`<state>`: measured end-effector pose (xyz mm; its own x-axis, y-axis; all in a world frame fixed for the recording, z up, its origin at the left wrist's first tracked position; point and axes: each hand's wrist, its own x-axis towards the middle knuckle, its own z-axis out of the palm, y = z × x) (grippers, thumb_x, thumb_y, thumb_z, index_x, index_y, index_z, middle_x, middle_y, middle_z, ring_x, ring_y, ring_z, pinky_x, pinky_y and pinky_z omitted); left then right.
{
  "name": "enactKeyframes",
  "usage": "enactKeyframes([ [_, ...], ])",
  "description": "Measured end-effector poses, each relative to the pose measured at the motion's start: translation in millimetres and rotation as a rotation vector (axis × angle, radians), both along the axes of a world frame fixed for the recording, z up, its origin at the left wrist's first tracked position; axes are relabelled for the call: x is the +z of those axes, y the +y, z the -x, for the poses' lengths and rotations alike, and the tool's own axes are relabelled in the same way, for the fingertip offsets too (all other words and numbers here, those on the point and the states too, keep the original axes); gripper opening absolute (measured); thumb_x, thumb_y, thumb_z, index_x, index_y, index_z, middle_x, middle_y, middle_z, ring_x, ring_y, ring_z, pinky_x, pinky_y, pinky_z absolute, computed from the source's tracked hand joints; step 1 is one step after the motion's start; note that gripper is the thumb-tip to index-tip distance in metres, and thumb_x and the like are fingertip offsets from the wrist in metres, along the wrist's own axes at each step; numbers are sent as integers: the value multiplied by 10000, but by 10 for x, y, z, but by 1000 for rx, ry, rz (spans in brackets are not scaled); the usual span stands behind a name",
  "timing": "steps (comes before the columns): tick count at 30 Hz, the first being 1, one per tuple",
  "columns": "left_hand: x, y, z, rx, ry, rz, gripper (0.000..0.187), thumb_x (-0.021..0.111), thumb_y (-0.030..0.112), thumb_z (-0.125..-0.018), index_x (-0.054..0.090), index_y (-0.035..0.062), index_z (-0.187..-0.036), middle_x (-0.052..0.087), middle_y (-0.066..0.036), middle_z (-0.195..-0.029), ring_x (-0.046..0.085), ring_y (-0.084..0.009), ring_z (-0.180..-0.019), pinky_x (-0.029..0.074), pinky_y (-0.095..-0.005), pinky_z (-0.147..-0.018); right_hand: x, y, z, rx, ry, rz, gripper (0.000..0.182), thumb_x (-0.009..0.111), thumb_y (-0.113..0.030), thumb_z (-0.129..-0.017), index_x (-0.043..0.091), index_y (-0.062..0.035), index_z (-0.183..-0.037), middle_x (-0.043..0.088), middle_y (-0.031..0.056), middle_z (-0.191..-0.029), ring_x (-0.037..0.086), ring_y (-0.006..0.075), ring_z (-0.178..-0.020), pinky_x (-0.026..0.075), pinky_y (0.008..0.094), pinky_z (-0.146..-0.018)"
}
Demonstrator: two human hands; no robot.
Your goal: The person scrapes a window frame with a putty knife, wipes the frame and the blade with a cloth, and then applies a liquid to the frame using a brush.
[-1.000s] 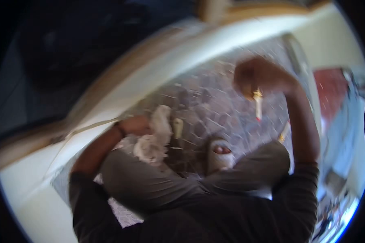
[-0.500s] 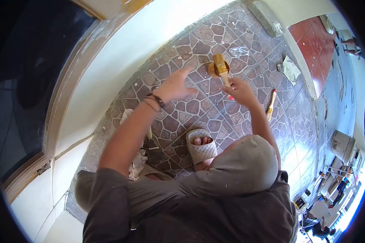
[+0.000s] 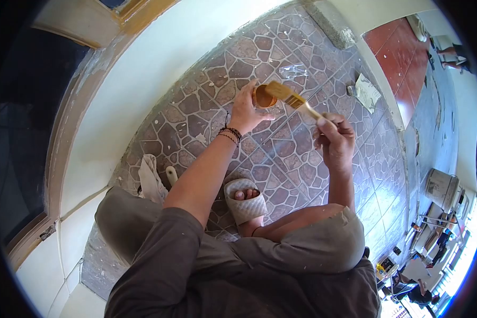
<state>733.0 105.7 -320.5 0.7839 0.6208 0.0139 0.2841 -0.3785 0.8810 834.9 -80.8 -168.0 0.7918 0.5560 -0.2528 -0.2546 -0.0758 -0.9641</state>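
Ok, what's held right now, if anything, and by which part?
Right grip holds the brush by its handle. Left grip is at the side of the cup; can't tell if it's held.

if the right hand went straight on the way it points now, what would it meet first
Probably the small cup beside the left hand, reached first by the brush in the right hand; depth is unclear, so the brush might pass above it.

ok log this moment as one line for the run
left hand: alongside small round orange-brown cup | right hand: gripping flat wooden-handled paintbrush | golden-brown bristles: overlapping cup's edge in view, contact unclear
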Motion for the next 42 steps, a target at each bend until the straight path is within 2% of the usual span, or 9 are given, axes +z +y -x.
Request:
enactKeyframes([
  [3, -67, 94, -42, -69, -14, 107, 836, 925, 220, -567, 515, 76, -1282, 582, -132, -1235, 542, -320, -1167, 438, -422, -1007, 41, -48, -68, -95, 169, -141, 126, 676, -20, -862, 651, -7, -985, 674, 104, -820, 679, 173, -678, 565, 255, -516],
  [9, -68, 73, 3, -13, -125, -134, 669, 892, 156, -605, 573, 84, -1188, 633, -98, -1131, 607, -282, -1064, 496, -380, -921, 101, 164, -83, -17, -154, -125, 114, 638, 11, -866, 595, 40, -968, 669, 135, -872, 695, 211, -816, 572, 293, -743],
  [13, 53, 86, 123, 9, -159, -239, 614, 871, 140, -623, 582, 84, -1161, 629, -95, -1101, 607, -288, -1031, 499, -389, -902, 114, 356, 43, 126, -294, 66, 100, 646, -8, -859, 579, 32, -921, 646, 87, -834, 637, 136, -731, 503, 255, -679],
  [21, 386, 132, 333, 13, -231, -196, 621, 872, 124, -604, 581, 68, -1150, 624, -100, -1086, 619, -291, -1010, 515, -378, -875, 153, 703, 243, 326, -835, 236, 182, 672, -11, -705, 592, -10, -869, 599, 117, -820, 604, 254, -750, 480, 335, -698],
  [25, 490, 152, 433, 51, -260, -159, 633, 881, 130, -600, 583, 67, -1155, 624, -106, -1095, 632, -281, -1006, 520, -366, -878, 273, 652, 257, 333, -865, 204, 178, 663, 0, -724, 597, -10, -889, 604, 89, -819, 598, 198, -744, 474, 309, -691],
  [29, 541, 162, 505, 84, -268, -147, 624, 886, 146, -612, 586, 66, -1154, 624, -115, -1108, 635, -279, -1014, 518, -366, -890, 406, 566, 303, 253, -397, 80, 146, 640, 21, -768, 600, -10, -906, 596, 15, -809, 544, 75, -757, 449, 245, -673],
  [34, 725, 166, 555, 84, -301, -180, 620, 878, 131, -614, 586, 73, -1158, 623, -110, -1107, 632, -279, -1022, 517, -370, -886, 530, 766, 430, 336, -879, 163, 176, 645, -15, -726, 610, -1, -897, 634, 119, -823, 632, 234, -734, 501, 323, -686],
  [37, 784, 166, 579, 94, -334, -184, 619, 872, 110, -603, 590, 81, -1153, 621, -104, -1102, 629, -285, -1017, 516, -375, -885, 559, 887, 474, 369, -880, 208, 181, 645, -43, -710, 615, 1, -883, 637, 173, -847, 642, 330, -761, 519, 378, -701],
  [42, 855, 201, 642, 123, -317, -267, 625, 868, 97, -594, 583, 79, -1150, 615, -110, -1094, 631, -300, -994, 528, -382, -857, 552, 1016, 499, 418, -924, 210, 164, 644, -49, -714, 614, 0, -867, 640, 179, -862, 649, 337, -772, 521, 389, -700],
])
